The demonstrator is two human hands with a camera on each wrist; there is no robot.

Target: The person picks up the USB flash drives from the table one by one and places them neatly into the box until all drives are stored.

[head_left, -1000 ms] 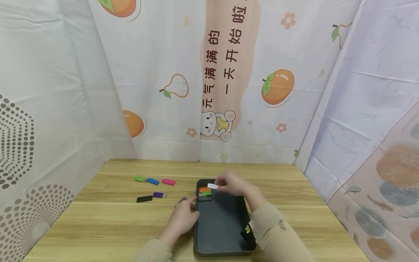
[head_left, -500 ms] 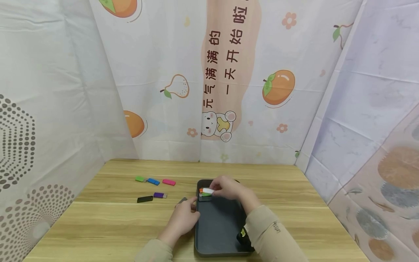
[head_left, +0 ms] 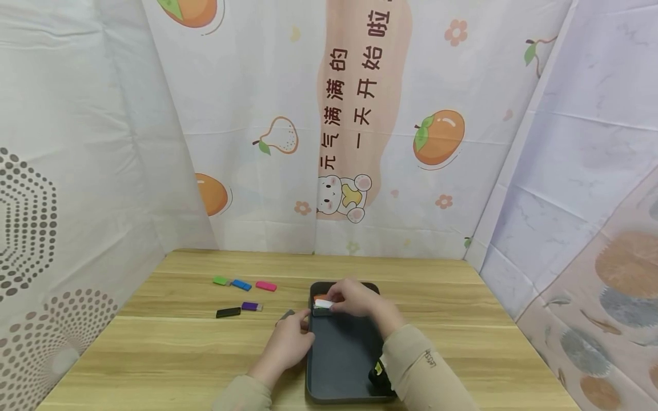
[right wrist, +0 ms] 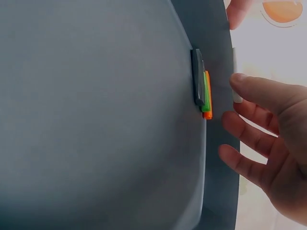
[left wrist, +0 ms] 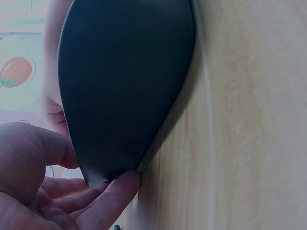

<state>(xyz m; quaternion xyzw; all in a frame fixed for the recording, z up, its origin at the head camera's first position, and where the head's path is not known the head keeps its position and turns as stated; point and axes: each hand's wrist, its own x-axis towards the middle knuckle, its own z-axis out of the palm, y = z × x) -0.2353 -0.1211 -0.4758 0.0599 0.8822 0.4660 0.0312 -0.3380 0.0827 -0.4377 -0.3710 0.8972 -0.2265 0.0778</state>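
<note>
My right hand [head_left: 351, 297] pinches a white USB stick [head_left: 323, 304] over the far left corner of a dark grey tray [head_left: 345, 354]. In the right wrist view, the white stick shows only as a pale sliver beside the thumb. Side by side against the tray's wall stand an orange stick [right wrist: 207, 115], a green stick [right wrist: 206, 91] and a dark grey stick [right wrist: 197, 76]. My left hand [head_left: 292, 341] holds the tray's left side, thumb at the rim and fingers along the outer wall. A grey piece [head_left: 287, 314] shows just past its knuckles.
Left of the tray lie several USB sticks: green [head_left: 221, 281], blue [head_left: 241, 284], pink [head_left: 266, 286], purple [head_left: 252, 306] and black [head_left: 228, 312]. A black object with a yellow mark [head_left: 378, 368] shows at my right sleeve. Printed curtains surround the wooden table [head_left: 175, 354].
My right hand has moved left and slightly nearer, bringing the white USB stick over the orange and green sticks. My left hand has kept its place at the tray.
</note>
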